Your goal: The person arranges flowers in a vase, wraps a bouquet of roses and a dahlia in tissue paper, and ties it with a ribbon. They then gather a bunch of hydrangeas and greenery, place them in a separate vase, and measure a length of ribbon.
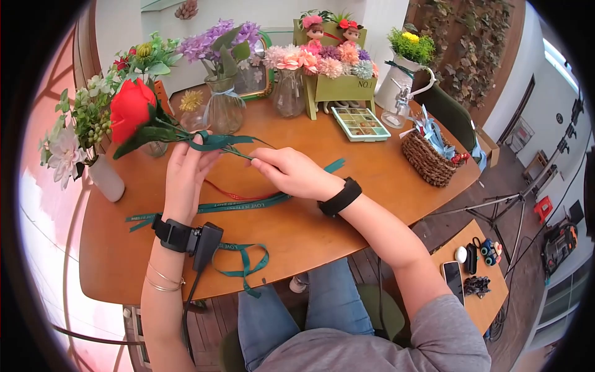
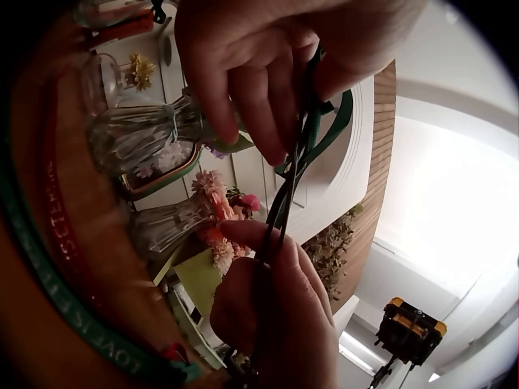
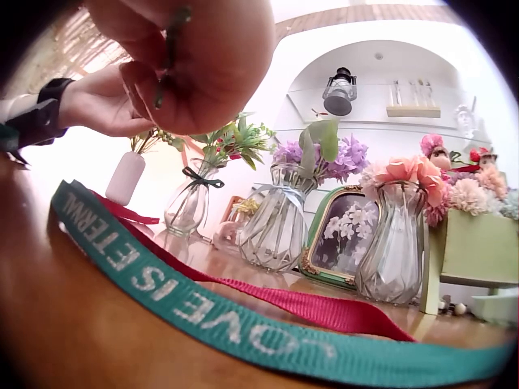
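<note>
Warm brown wood fills the middle here, one broad table (image 1: 322, 226) with a white wall (image 1: 242, 9) behind it and a leafy panel (image 1: 462, 46) off to the right; dark floor below, and one smaller side table (image 1: 496, 279) carrying a phone (image 1: 453, 279). And up in the air over the big table's left part, one red rose (image 1: 132, 108), tilted, a dark green ribbon (image 1: 214, 142) looped about its stems! Two hands on it: the left hand (image 1: 186, 167) grips the stems at the ribbon, the right hand (image 1: 294, 172) pinches them lower down. Now the count: three tall clear vases (image 3: 280, 223), one white vase (image 1: 106, 178), one white pitcher (image 1: 392, 84), two dolls (image 1: 314, 38), one compartment tray (image 1: 361, 124), one woven basket (image 1: 427, 158). On the wood, one red ribbon (image 3: 308, 304) runs beside a green lettered ribbon (image 3: 203, 316).
</note>
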Demonstrator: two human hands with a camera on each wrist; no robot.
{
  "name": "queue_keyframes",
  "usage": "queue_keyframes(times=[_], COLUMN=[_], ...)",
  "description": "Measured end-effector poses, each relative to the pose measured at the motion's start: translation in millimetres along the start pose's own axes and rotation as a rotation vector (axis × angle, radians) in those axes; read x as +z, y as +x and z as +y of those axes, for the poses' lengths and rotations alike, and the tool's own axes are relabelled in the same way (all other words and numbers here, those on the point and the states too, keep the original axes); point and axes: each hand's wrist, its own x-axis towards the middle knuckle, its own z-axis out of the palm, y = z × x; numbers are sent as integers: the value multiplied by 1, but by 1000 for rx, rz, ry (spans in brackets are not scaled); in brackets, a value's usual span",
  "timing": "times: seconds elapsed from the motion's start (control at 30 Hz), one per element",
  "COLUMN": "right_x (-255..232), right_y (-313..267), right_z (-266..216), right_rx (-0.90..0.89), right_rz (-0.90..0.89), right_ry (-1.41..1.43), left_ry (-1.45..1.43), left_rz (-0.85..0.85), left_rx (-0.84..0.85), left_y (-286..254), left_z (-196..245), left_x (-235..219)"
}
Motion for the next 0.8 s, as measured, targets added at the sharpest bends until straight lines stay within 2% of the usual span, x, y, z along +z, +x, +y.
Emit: queue_keyframes(times=[0.17,0.3,0.37,0.43,0.5,0.57,0.63,0.7,0.77,0.8], right_x=[-1,1,5,4,6,7,4,2,3,4], right_y=[-1,0,0,0,-2,-4,-5,-7,-3,-3], right_z=[-3,0,3,2,7,8,10,12,22,22], right_rx=[38,37,-27,48,30,26,72,-20,23,-2], right_rz=[-15,92,172,116,92,209,177,248,130,172], right_ry=[-70,-149,-229,-271,-320,-494,-502,-346,-338,-162], left_ry=[76,65,73,268,394,604,-70,150,368,477], left_rz=[-136,-63,-62,-65,-64,-50,-63,-140,-220,-261], left_rx=[-16,58,199,325,349,532,172,305,439,508], left_y=[-3,-1,1,2,-2,-8,-5,-2,1,3], left_z=[2,-7,-7,0,10,15,-25,-41,-50,-54], left_x=[1,0,-1,-2,1,7,-25,-38,-44,-45])
